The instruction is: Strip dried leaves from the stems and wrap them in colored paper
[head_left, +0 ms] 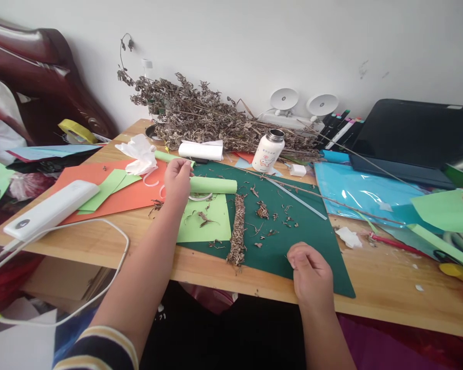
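Observation:
My left hand (177,180) is raised at the left end of a rolled light-green paper (216,185), its fingertips pinched together. Whether it touches the roll or holds something small, I cannot make out. Over the right part of the green cutting mat (296,231) is my right hand (311,270), fingers curled closed; anything inside them is hidden. Between the hands lies a narrow strip covered in dried leaf bits (238,228). Beside it, a flat light-green sheet (211,218) carries a few dry leaf scraps. A small clump of crumbled leaves (262,209) rests on the mat.
Dried leafy branches (200,110) are heaped along the wall. A white bottle (267,151) stands uncapped before them. On the left are orange paper (88,177) and a white power bank (52,210) with a looping cable. A blue plastic packet (354,187) and a dark laptop (412,139) occupy the right.

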A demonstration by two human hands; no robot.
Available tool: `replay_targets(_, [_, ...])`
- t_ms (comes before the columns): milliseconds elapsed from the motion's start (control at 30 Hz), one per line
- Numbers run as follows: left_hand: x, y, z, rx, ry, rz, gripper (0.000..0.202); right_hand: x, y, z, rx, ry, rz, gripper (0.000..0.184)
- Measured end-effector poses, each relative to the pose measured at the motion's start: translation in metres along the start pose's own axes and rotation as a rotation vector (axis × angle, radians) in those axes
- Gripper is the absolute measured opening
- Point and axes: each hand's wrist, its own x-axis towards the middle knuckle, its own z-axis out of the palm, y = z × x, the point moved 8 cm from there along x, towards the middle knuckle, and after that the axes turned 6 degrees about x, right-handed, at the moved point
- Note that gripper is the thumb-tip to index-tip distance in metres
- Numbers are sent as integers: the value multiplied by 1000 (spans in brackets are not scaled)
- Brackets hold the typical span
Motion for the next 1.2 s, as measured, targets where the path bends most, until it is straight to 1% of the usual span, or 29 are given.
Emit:
replay_targets(67, [0, 0, 0, 3, 2, 4, 9, 0, -2, 3, -69, -34, -5, 5])
replay_targets(100, [0, 0, 0, 5, 1, 6, 9, 0, -2, 6, -107, -67, 1, 5])
replay_targets(167, [0, 1, 0, 9, 2, 5, 9, 0, -3, 13, -192, -150, 18, 10])
replay_targets(233, [0, 1, 0, 8, 2, 0, 9, -1, -6, 20, -274, -224, 6, 14])
replay_targets(300, [0, 1, 0, 7, 1, -2, 9, -2, -12, 26, -336, -282, -44, 18])
replay_targets(400, [0, 1, 1, 14, -3, 1, 9, -3, -22, 33, -378, -341, -161, 23])
replay_targets(500, [1, 0, 1, 15, -4, 6, 10, -6, -30, 36, -355, -363, -270, 25])
replay_targets(567, [1, -1, 1, 12, -3, 5, 10, -7, -32, 35, -341, -360, -299, 25])
replay_targets(867, [1, -1, 1, 8, -6, -4, 9, -7, -31, 30, -356, -304, -280, 21])
replay_targets(1067, [-1, 0, 1, 15, -6, -14, 9, -9, -33, 35, -323, -349, -264, 18])
replay_targets(1200, [0, -1, 2, 11, -12, -13, 10, -11, -36, 41, -395, -389, -286, 27])
